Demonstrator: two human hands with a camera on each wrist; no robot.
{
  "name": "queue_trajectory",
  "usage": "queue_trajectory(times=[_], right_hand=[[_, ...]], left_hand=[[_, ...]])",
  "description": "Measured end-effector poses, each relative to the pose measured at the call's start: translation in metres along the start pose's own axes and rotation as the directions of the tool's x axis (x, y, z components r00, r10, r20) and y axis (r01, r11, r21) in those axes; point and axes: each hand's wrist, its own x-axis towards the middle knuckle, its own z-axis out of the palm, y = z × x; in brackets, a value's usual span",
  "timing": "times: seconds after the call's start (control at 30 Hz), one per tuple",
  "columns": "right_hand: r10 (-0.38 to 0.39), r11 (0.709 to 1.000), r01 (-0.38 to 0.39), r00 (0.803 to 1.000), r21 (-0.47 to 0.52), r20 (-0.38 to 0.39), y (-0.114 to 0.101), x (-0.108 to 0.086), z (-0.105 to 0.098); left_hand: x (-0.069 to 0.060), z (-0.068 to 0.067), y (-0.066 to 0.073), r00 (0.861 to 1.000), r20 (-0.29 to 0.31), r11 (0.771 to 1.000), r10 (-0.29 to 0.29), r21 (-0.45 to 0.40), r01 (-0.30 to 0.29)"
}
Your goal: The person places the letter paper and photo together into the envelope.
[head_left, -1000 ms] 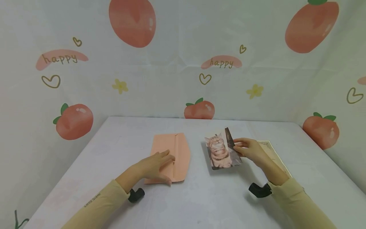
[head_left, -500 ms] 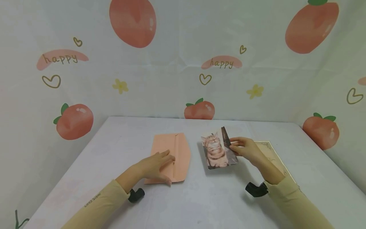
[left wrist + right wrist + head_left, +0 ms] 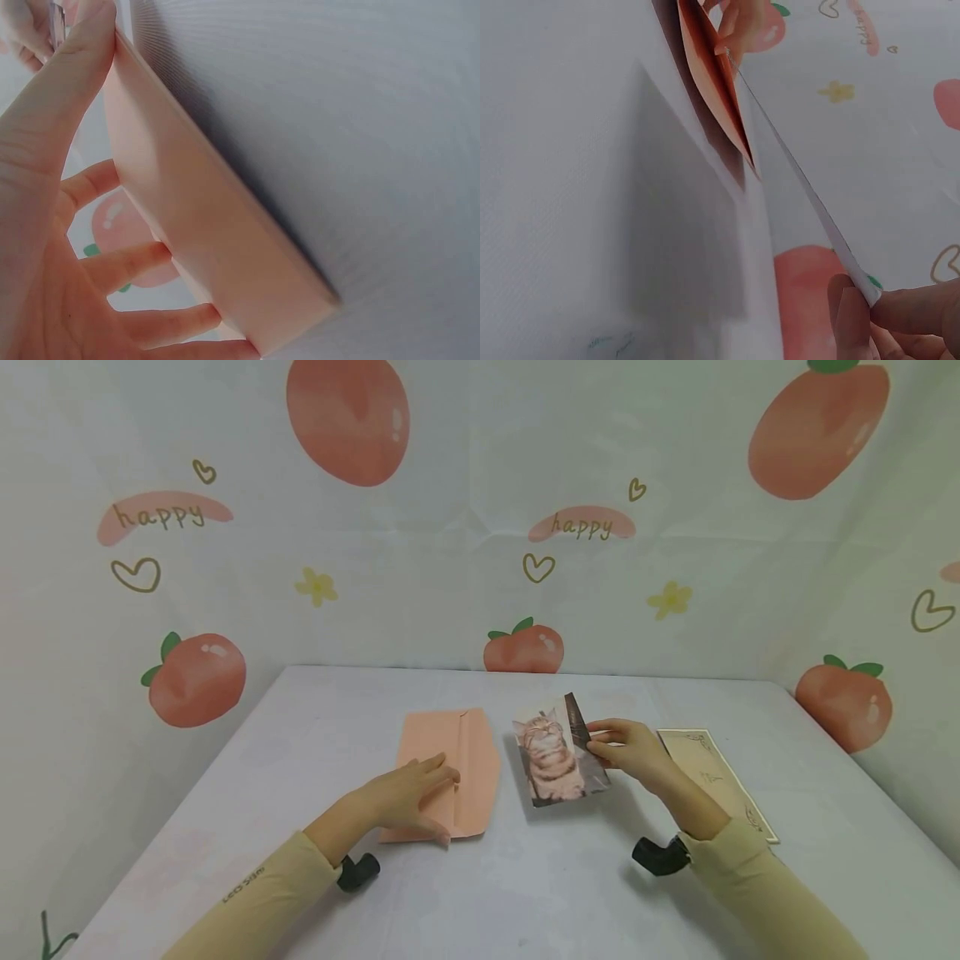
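A salmon-pink envelope (image 3: 420,739) lies on the table with its flap unfolded toward the right. Spread over it, my left hand (image 3: 408,789) presses on the paper with fingers fairly straight; in the left wrist view the fingertips touch the envelope (image 3: 202,225) and the thumb lies at one end. My right hand (image 3: 626,752) pinches the right edge of a cat picture card (image 3: 551,756), holding it tilted above the table just right of the flap. The right wrist view shows this card (image 3: 810,187) edge-on, apart from the table, with the envelope's mouth (image 3: 712,82) gaping a little.
A cream card (image 3: 720,777) with an ornamental border lies on the table (image 3: 525,893) to the right, partly under my right forearm. A white curtain (image 3: 420,552) printed with peaches hangs behind the table's far edge.
My right hand has moved left with the cat picture card, bringing it closer to the envelope flap. More of the cream card shows now. The left hand and envelope have stayed in place.
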Motion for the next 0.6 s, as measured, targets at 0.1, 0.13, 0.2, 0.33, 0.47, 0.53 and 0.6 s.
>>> queue_trajectory(times=[0.1,0.13,0.2,0.33,0.47,0.53,0.6], right_hand=[[-0.009,1.0,0.009,1.0,0.009,0.01,-0.002,0.0,0.003],[-0.012,1.0,0.012,1.0,0.01,0.014,-0.003,0.001,0.004],[-0.022,1.0,0.022,1.0,0.01,0.022,-0.004,0.001,0.005],[-0.027,0.999,0.027,0.999,0.022,0.035,-0.007,0.002,0.01],[-0.029,0.999,0.027,0.999,0.04,0.036,-0.01,0.004,0.015],[-0.036,0.998,0.035,0.999,0.047,0.037,-0.011,0.005,0.017],[-0.046,0.998,0.044,0.998,0.053,0.038,-0.011,0.005,0.019]], left_hand=[[0.0,0.0,0.001,1.0,0.002,1.0,-0.01,-0.005,0.01],[0.0,0.0,0.001,1.0,0.003,1.0,-0.012,-0.006,0.012],[0.0,-0.001,0.001,1.0,0.007,1.0,-0.017,-0.008,0.017],[0.0,0.0,0.002,1.0,0.016,1.0,-0.027,-0.005,0.027],[0.0,0.0,0.001,0.999,0.021,1.0,-0.03,-0.004,0.03],[0.0,0.0,0.001,0.999,0.021,1.0,-0.029,-0.005,0.03],[0.001,0.0,0.0,0.999,0.022,1.0,-0.03,-0.004,0.03]])
